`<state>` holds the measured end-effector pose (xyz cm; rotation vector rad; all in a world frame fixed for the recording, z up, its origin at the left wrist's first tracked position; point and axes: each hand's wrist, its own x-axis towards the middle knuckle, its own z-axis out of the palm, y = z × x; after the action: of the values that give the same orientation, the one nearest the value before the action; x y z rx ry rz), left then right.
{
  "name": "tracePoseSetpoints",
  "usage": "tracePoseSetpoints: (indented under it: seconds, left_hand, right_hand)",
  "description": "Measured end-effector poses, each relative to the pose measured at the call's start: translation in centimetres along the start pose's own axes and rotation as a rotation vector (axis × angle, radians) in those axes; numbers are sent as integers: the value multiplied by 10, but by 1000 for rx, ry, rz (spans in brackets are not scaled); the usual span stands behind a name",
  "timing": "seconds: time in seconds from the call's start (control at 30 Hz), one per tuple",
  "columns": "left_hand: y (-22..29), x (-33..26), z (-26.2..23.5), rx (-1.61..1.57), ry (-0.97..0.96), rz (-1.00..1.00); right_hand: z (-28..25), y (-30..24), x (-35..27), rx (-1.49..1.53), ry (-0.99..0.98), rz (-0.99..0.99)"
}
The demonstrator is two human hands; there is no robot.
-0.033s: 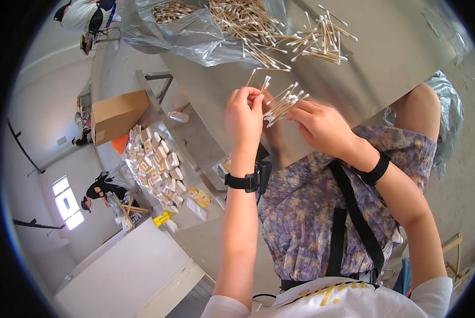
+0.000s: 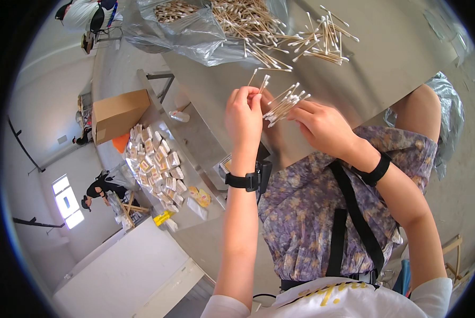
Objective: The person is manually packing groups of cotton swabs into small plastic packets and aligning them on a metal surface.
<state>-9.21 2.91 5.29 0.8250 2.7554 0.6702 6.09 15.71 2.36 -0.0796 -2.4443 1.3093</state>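
My left hand [image 2: 244, 116] is closed, with thumb and fingertips pinching a few cotton swabs [image 2: 264, 83] whose white tips point up. Just to its right, my right hand [image 2: 322, 123] grips a small bundle of cotton swabs [image 2: 284, 107] fanned out toward the left hand. Both hands are above the near edge of a metal table [image 2: 396, 47]. Beyond them lies a loose pile of cotton swabs [image 2: 327, 42]. At the far left of the table, a clear plastic bag [image 2: 195, 45] spills many more swabs, some reaching close to my left hand.
To the left, another table carries a heap of small white packets [image 2: 155, 159], a cardboard box [image 2: 120, 114] and a yellow packet [image 2: 163, 218]. A white chest-like cabinet [image 2: 126, 265] stands at lower left. Farther off, a person in black [image 2: 107, 185] bends over. Plastic sheeting [image 2: 447, 116] hangs at right.
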Motion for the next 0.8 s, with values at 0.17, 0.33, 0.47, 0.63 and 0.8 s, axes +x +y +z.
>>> tracePoseSetpoints:
  seconds: [0.17,0.33,0.47,0.63,0.8]
  left_hand:
    - [-4,-5,-4,63,253,190]
    - [32,-37,24,-184,119,317]
    - [46,-54,57,158,28,226]
    - [44,-92,74,126,41,230]
    - [46,-112,78,79,48,208]
  right_hand:
    - [-3,-5,4,46,26,27]
    - [-10,0,6,56,121,48]
    - [-28,6,10,165,226,143]
    - [-23,7,11,221,279,181]
    - [-25,7,6,208,204,176]
